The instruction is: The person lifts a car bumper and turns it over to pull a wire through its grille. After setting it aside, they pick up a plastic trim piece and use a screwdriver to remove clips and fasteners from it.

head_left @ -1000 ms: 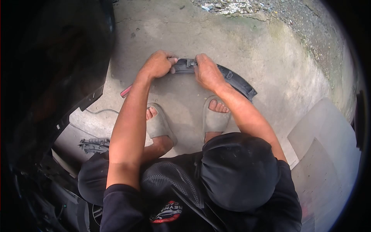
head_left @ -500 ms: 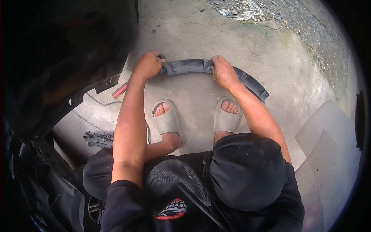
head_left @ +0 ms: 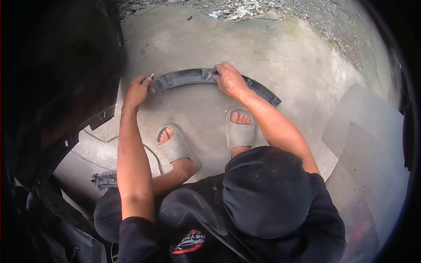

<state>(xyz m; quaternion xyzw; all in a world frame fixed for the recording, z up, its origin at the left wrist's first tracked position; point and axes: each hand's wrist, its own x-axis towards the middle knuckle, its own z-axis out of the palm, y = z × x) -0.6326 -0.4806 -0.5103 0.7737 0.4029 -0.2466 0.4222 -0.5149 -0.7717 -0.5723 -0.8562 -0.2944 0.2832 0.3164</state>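
Observation:
A curved dark plastic wheel-arch trim arcs over the concrete, its inner side with clip mounts facing up. My right hand grips it near the middle, fingers closed over its far edge beside a pale clip. Just off the trim's left end is my left hand, its thumb and fingers pinched together. A small dark bit with a bright glint shows at those fingertips, too small to name.
A dark car body panel fills the left side. A cable and a ribbed black plastic part lie by my left leg. My sandalled feet stand below the trim. Large pale sheets are at the right; gravel borders the concrete.
My left hand has come away from the trim's left end, moving left with a pinch grip. My right hand stays on the trim. The view has shifted to the right.

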